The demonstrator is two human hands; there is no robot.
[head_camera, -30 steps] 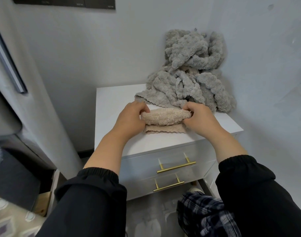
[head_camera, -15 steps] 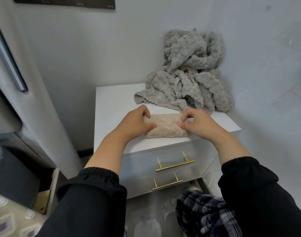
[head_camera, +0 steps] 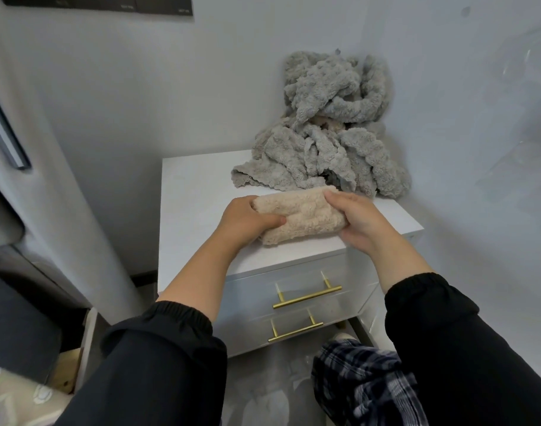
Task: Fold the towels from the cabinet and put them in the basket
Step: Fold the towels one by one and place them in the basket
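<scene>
On the cabinet [head_camera: 195, 192], left hand [head_camera: 247, 219] and right hand [head_camera: 358, 222] clamp fingers [head_camera: 333, 199] round the beige towel [head_camera: 303, 216]. Lift it level.

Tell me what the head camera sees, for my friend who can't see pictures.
The left hand and right hand grip the ends of a folded beige towel over a white cabinet. A heap of crumpled grey towels sits behind it in the wall corner.
</scene>
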